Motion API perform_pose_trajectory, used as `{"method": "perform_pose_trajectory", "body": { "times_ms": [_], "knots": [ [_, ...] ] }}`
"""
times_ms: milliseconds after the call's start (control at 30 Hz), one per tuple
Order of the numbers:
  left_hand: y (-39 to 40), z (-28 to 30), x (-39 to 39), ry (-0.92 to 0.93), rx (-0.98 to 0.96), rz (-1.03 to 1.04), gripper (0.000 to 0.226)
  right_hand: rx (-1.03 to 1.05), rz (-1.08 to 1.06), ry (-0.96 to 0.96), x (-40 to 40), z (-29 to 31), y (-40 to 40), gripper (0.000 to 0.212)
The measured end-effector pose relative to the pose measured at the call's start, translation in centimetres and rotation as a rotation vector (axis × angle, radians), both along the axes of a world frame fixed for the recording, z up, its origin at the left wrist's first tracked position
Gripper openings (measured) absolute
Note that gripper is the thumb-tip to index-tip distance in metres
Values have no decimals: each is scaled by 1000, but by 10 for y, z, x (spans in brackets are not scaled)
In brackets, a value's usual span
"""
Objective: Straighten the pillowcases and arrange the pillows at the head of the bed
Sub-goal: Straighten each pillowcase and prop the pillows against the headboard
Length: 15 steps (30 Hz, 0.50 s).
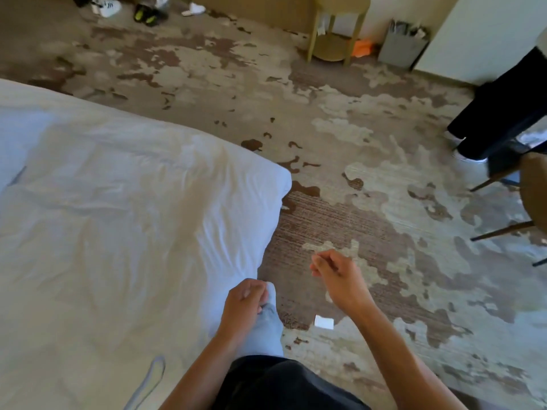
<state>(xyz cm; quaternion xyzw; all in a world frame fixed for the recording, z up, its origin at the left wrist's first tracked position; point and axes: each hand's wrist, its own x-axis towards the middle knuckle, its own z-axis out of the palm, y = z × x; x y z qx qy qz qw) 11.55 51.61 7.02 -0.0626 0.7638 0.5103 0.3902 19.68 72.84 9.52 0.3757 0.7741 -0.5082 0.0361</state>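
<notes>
A large white pillow in a creased pillowcase [142, 220] fills the left half of the head view, its far corner over the carpet. My left hand [244, 306] is closed on the near corner of the pillowcase, bunching the cloth into a twisted fold. To the right of it, my right hand [334, 273] hovers over the carpet with fingers loosely curled and nothing in them. It does not touch the pillow. No headboard is in view.
Patterned brown and beige carpet [384, 179] covers the floor. A small white scrap [323, 322] lies by my feet. Another person's dark trouser legs [497, 119] and a chair [529, 196] stand at right. A side table [337, 28], grey bin [402, 45] and shoes [106, 5] are at the back.
</notes>
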Motion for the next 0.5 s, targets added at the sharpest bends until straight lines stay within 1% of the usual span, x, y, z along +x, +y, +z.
{"method": "perform_pose_trajectory", "body": {
  "times_ms": [133,333,500],
  "knots": [
    [88,5,-66,-33,53,-56,18,25,-43,-3,-52,14,66,20],
    [228,30,-164,23,155,-202,22,15,-170,6,-99,10,169,17],
    [345,44,-252,136,244,-227,20,-11,-246,-37,-146,-13,265,19]
  ]
}}
